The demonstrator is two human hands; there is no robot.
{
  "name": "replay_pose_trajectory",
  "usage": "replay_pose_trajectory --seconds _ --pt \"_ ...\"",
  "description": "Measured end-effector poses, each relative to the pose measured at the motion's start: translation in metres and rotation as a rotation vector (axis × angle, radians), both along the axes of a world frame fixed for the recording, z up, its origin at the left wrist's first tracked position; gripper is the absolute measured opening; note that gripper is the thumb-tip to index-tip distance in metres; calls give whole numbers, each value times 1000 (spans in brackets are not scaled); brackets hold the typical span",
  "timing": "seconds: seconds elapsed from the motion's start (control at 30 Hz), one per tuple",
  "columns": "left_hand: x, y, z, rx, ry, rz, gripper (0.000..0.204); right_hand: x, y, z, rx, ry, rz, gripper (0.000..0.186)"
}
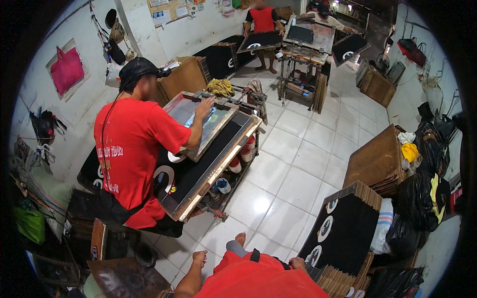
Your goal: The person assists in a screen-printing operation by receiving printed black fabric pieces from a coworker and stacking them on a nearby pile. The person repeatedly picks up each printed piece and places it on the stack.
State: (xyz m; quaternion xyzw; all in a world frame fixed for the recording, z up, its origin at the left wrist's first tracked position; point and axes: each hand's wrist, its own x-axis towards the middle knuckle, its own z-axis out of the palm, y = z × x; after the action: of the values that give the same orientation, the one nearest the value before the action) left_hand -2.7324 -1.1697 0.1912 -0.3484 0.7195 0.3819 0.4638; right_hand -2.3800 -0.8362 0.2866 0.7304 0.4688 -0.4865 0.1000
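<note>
My left hand (199,257) hangs low in front of my red shirt, its fingers curled in, with nothing seen in it. At my right side, my right hand (298,263) is partly visible beside the shirt; its fingers are mostly hidden. It is nearest to a stack of boards (343,233) topped by black fabric with round white prints. On my left a person in a red shirt (136,144) leans over a long board with black fabric (191,171). That person's hand rests on a screen-printing frame (208,126) lying tilted over the fabric.
A wheeled rack (233,184) carries tubs under the board. Brown boards (372,159) and black plastic bags (405,223) line the right wall. White floor tiles (278,164) run between. At the back, one person holds a printed board (258,42), another stands behind a second printing rack (305,57).
</note>
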Motion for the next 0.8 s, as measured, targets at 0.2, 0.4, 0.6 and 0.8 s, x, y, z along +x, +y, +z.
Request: replay_pose_trajectory --seconds 0.2,0.4,0.6,0.8 --pt "20 5 1 52 -13 -14 17 38 3 -24 80 -37 236 16" --pt "39 7 5 56 -25 -36 13 67 -1 -36 177 -82 311 20" --pt "51 7 8 43 -19 -48 12 95 -4 -59 181 -99 359 23" --pt "50 10 13 64 -11 -61 13 112 -7 -78 212 -68 561 26"
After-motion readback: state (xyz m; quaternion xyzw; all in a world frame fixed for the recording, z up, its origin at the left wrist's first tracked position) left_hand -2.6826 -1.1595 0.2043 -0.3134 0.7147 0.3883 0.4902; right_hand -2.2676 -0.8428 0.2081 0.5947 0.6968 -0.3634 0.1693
